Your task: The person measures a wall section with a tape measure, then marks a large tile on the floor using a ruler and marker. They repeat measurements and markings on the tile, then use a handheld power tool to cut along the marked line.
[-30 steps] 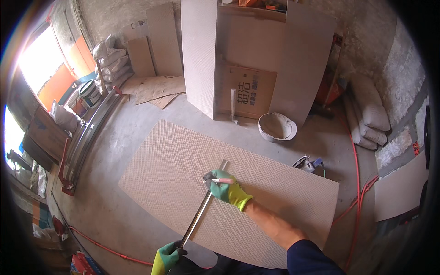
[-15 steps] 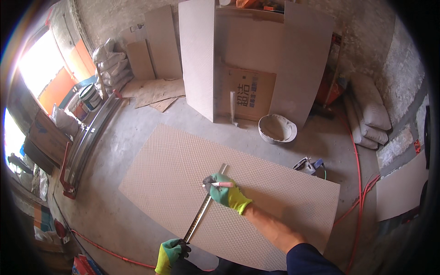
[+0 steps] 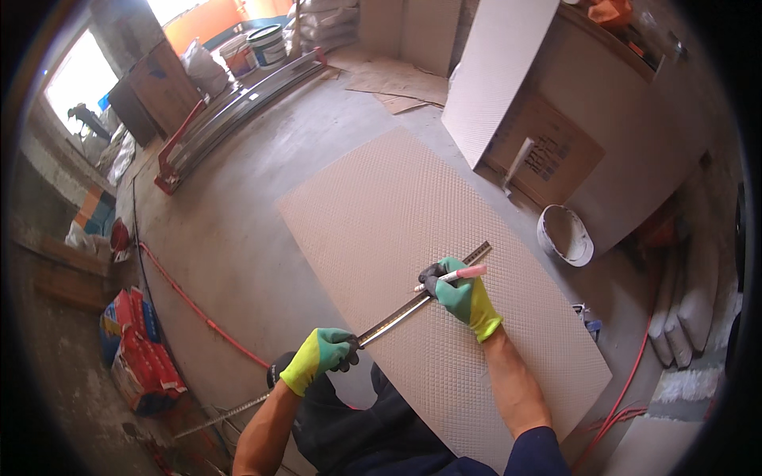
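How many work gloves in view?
2. One glove is on the left hand, gripping the metal ruler; the other is on the right hand, holding a marker over the patterned panel. More could be hidden in the clutter.

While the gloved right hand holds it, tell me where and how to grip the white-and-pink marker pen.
Probably pinch the white-and-pink marker pen by its pink end, coming from the person's right: that end juts free past the green, black and yellow gloved right hand, which covers the middle. The white end points left, close to the shiny metal measuring strip.
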Demonstrator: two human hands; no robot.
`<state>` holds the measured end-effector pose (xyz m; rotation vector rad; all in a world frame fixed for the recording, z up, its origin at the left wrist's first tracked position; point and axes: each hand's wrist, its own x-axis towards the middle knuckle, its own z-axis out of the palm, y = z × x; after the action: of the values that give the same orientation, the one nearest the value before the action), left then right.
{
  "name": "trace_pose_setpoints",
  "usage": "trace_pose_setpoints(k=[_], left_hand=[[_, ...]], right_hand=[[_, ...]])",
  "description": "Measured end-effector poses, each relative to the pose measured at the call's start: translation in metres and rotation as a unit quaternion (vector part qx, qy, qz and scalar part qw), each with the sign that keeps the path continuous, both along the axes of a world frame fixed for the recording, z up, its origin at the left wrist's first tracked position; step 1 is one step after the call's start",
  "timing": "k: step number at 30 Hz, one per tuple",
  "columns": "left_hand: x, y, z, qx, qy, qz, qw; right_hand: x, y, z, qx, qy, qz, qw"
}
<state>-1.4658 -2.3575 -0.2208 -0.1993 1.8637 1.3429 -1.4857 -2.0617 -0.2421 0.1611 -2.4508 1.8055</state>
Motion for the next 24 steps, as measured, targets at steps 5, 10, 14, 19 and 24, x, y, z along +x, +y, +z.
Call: trace_pose_setpoints(k=[5, 10, 14, 19, 24], left_hand=[[-0.001, 0.002, 0.004, -0.005, -0.008, -0.001, 1.0], [-0.001, 0.002, 0.0, -0.002, -0.018, 0.001, 1.0], [-0.001, 0.001, -0.001, 0.007, -0.017, -0.002, 1.0], [-0.002, 0.001, 0.001, 0.008, -0.018, -0.008, 1.0], [-0.003, 0.001, 0.0, 0.011, -0.016, -0.007, 1.0]], right_hand=[[-0.003, -0.009, 0.02, -0.013, -0.093, 0.014, 0.995], [-0.004, -0.014, 0.028, 0.005, -0.115, 0.022, 0.993], [-0.004, -0.014, 0.028, 0.024, -0.136, 0.018, 0.99], [-0.004, -0.015, 0.03, 0.031, -0.127, 0.012, 0.991], [-0.004, -0.017, 0.031, 0.003, -0.132, 0.014, 0.991]])
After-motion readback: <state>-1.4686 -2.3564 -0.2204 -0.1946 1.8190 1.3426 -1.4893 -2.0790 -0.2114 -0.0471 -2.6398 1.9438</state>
